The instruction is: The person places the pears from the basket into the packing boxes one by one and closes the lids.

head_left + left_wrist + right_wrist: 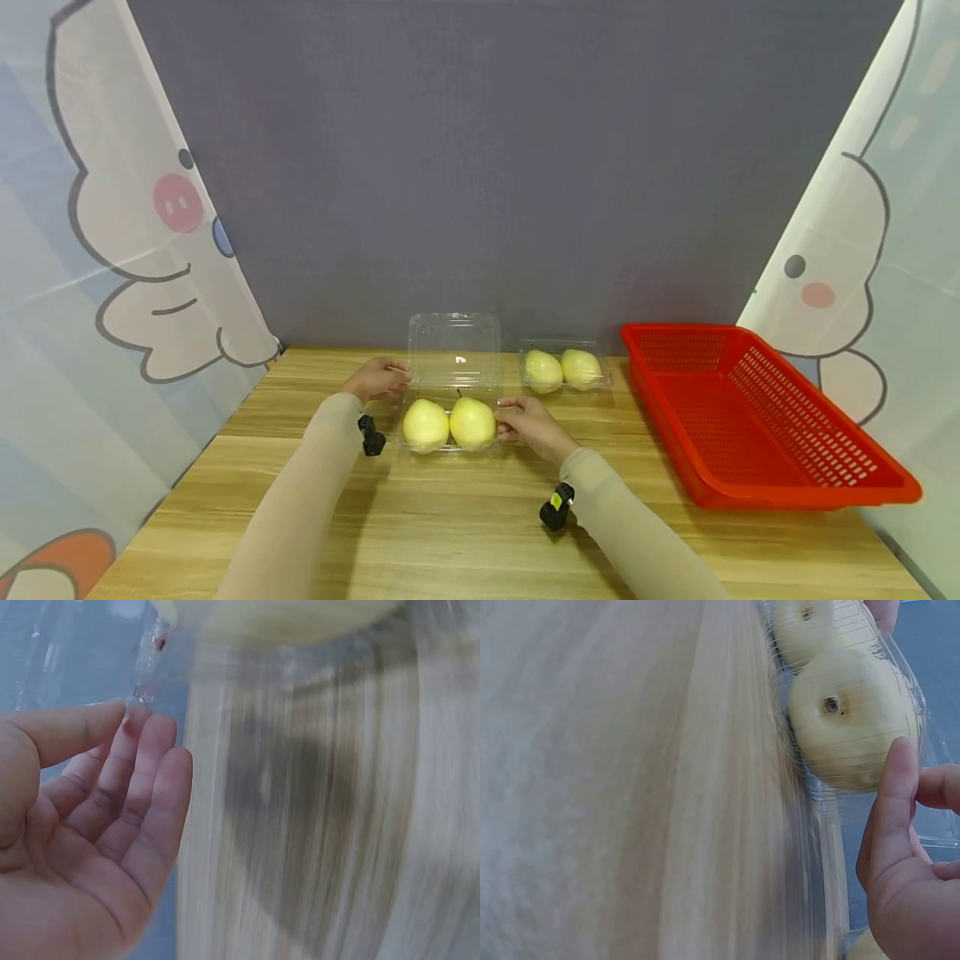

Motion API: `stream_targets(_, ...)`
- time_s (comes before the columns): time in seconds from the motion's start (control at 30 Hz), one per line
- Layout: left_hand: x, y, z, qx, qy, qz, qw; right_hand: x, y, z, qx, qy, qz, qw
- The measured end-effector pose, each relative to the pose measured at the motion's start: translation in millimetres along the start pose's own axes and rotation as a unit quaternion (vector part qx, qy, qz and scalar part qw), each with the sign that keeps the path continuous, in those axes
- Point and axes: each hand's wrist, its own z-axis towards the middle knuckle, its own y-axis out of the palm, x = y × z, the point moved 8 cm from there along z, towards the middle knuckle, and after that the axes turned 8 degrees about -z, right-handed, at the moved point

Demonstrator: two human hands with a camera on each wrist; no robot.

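Note:
A clear plastic clamshell box (454, 351) stands on the table with its lid raised at the back. Two pale yellow pears (426, 425) sit side by side in its base, dark stems pointing up. My left hand (378, 380) is at the box's left side, thumb and a fingertip pinching the plastic edge by the hinge; the other fingers (161, 802) are spread loosely. On the opposite side, my right hand (534, 427) pinches the rim of the base between thumb and index finger, close beside the right pear (851, 720).
Behind and to the right, a second clear box (604, 379) holds two more yellow pears (581, 369). A red perforated plastic basket (738, 433) takes up the table's right side. A grey panel (480, 167) rises along the back edge of the wooden table (450, 533).

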Motion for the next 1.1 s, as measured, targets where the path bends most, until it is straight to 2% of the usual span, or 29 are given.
stream_targets(0.37,6.3,-2.4,1.6,0.003,0.053,0.053,0.9972,-0.5,0.0,-0.1,0.001,0.006,0.004,1.000)
stream_targets(0.6,10.3,-2.4,-3.2,0.002,0.084,0.077,0.9935,-1.9,1.0,-1.0,-0.001,0.003,0.000,1.000)
stream_targets(0.87,11.2,-4.9,-4.4,0.006,0.099,0.096,0.9904,-1.4,0.1,-1.3,0.004,0.008,0.001,1.000)
stream_targets(1.1,11.6,-8.3,-7.0,0.020,0.110,0.134,0.9846,-1.2,0.3,-1.3,0.001,0.008,0.001,1.000)
